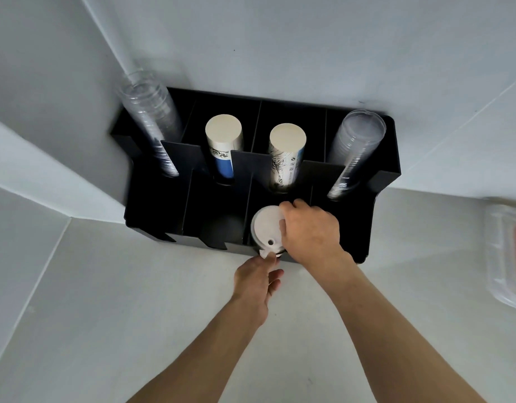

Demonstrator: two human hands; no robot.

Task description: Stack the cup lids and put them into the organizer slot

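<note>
A stack of white cup lids sits in a front slot of the black organizer, the second slot from the right. My right hand grips the stack from its right side, fingers curled over the rim. My left hand is below it at the organizer's front edge, its fingertips touching the white tab of the lowest lids. How many lids are in the stack is hidden by the slot wall.
The back slots hold two stacks of clear plastic cups and two stacks of printed paper cups. A clear plastic container with something orange lies at the right edge. White walls enclose the white counter.
</note>
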